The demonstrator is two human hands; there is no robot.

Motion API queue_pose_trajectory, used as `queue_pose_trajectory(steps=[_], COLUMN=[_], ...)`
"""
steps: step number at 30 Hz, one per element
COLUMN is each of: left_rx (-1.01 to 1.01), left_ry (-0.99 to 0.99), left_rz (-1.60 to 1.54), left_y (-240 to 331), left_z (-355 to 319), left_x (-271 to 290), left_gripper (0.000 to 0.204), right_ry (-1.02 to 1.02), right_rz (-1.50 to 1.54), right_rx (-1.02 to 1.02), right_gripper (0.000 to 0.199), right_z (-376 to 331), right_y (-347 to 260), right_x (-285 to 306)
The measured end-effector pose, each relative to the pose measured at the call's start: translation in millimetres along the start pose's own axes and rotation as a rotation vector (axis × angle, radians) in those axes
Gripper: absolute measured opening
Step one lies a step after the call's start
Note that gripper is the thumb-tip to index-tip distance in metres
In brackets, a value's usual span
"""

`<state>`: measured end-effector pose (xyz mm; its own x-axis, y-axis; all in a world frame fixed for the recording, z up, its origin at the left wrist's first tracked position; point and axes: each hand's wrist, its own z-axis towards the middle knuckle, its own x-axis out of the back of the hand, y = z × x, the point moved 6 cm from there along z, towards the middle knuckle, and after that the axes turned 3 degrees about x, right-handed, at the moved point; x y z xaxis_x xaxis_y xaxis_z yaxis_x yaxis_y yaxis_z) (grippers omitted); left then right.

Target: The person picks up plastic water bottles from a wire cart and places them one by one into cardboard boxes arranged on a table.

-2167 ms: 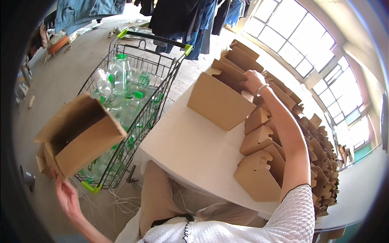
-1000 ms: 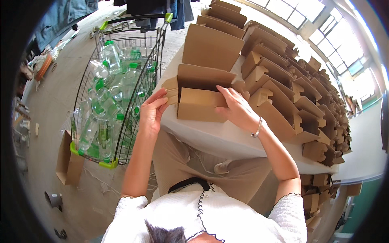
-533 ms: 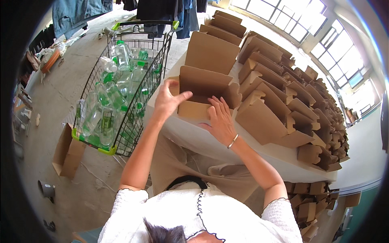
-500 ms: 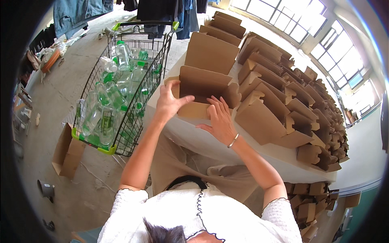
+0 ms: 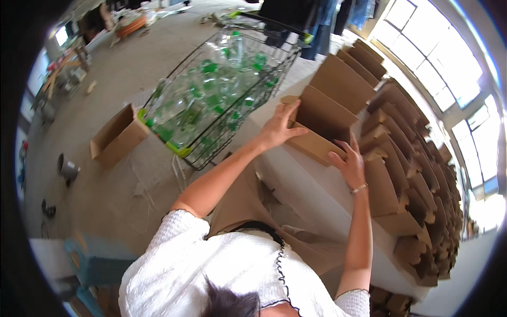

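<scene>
An open-topped brown cardboard box (image 5: 316,147) stands at the near edge of a white-covered table, its tall back flap raised. My left hand (image 5: 280,128) grips its left end, fingers at the side flap and thumb over the front wall. At the front right corner my right hand (image 5: 349,165) holds the box, with fingers reaching over the rim and thumb by the front wall. The fingertips inside are partly hidden. Its interior is dark, and I cannot make out anything in it.
More open cardboard boxes (image 5: 343,74) line up behind, and many stand packed to the right. Left of the table is a wire shopping cart (image 5: 196,153) full of clear plastic bottles (image 5: 211,95) with green caps. An open carton (image 5: 120,138) lies on the floor beside the cart.
The view has turned, so cart and boxes sit further right in the picture. My right hand has moved from the middle of the front wall to the box's right corner. My left hand keeps its place.
</scene>
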<state>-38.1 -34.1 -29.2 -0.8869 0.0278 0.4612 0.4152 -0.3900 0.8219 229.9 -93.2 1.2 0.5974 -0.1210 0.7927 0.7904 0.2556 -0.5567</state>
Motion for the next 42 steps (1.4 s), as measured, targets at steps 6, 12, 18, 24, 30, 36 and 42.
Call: queue_pose_trajectory(steps=[6,12,18,24,30,36,42], left_rx=[0.031,0.115,0.412,0.740,1.046,1.250,1.124], left_ry=[0.151,0.558,1.048,1.554,1.436,1.532,1.578], left_rz=[-0.012,0.055,-1.005,-1.069,-1.371,-1.336,-1.399], left_y=[2,-52,-144,-222,-234,-226,-212], left_z=[-51,-103,-168,-171,-140,-144,-141], left_x=[59,169,239,288,281,280,270], left_gripper=[0.074,0.032,0.032,0.040,0.060,0.062,0.042], right_ry=[0.045,0.141,0.103,0.085,0.073,0.128,0.102], right_rz=[0.019,0.079,0.071,0.088,0.096,0.093,0.059], right_rx=[0.024,0.089,0.030,-0.003,0.001,0.090,0.053], right_gripper=[0.056,0.055,0.061,0.062,0.063,0.065,0.062], right_z=[2,11,15,16,15,15,15], right_y=[-3,12,22,27,21,14,24], right_x=[-4,-9,-12,-13,-10,-11,-10])
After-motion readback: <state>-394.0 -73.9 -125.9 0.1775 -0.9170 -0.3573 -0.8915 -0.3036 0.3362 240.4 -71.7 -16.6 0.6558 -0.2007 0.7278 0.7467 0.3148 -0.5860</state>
